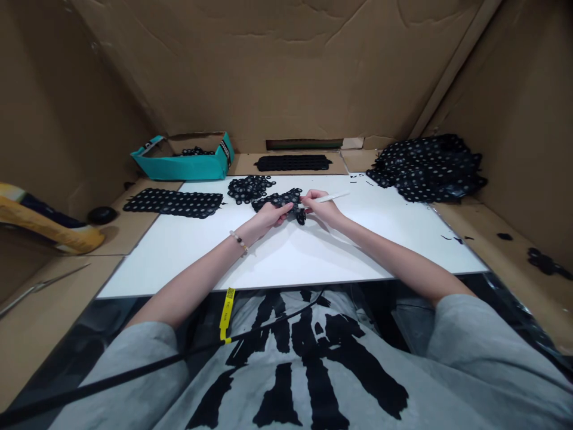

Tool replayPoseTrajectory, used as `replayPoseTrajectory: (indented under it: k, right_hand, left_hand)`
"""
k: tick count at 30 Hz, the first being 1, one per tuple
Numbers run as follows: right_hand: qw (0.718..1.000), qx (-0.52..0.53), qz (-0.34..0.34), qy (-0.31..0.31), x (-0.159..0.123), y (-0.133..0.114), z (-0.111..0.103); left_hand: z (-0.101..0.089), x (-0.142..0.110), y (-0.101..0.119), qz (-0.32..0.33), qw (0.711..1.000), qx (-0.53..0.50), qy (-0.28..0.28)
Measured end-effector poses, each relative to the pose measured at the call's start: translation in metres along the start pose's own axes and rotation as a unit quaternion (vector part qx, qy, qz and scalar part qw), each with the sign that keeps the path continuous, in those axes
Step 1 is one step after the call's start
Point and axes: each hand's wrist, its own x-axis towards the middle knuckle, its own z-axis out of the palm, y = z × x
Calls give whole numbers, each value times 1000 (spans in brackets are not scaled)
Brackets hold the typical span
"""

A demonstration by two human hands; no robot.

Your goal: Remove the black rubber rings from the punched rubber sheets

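Across the work surface: a white board [286, 254] lies on a cardboard-lined bench [465, 224], with cardboard walls [286, 71] rising on the far side and both flanks.
Around the board: a teal box [179, 166] holding black pieces, a black perforated sheet [173, 203], a heap of black rings [249, 188], and a large pile of perforated sheets [427, 168] at the far right corner.
Edges and room: both forearms cross the board's near edge; the hands work around its middle, nearer the far edge, with board showing on both sides.
Left hand [268, 216]: fingers [281, 214] curled, closed on a black punched piece [280, 200].
Right hand [322, 209]: fingers [308, 196] pinched around a white pen-shaped tool [329, 197].
Direction: the tool's long axis runs nearly level, tip pointing left into the piece, whose length lies roughly crosswise, its right end sagging.
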Motion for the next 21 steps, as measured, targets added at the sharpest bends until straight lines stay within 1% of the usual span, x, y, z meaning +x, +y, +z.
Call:
replayPoseTrajectory:
  k: [4,6,8,12,15,17,19,21]
  right_hand:
    - [1000,-7,-7,-6,0,2,-1]
    - [999,-34,-14,-9,-2,4,-1]
    - [996,-82,-27,-9,-5,4,0]
    - [981,-177,-72,-9,-12,1,2]
    - [977,-194,-90,-13,-12,0,0]
    - [978,-188,-92,-20,-10,1,-3]
    - [980,-173,-93,-24,-6,2,-6]
    - [983,-156,-95,-28,-3,2,-8]
  left_hand:
    - [3,-3,2,1,1000,3,4]
    - [4,-4,3,2,1000,4,10]
    - [4,-5,2,4,1000,2,14]
    - [0,-4,2,2,1000,-9,-14]
    - [-4,-2,2,-11,999,-11,-35]
    - [-4,-2,2,-18,999,-4,-35]
    - [0,-4,2,-9,1000,0,-5]
    - [7,-7,2,13,998,-30,45]
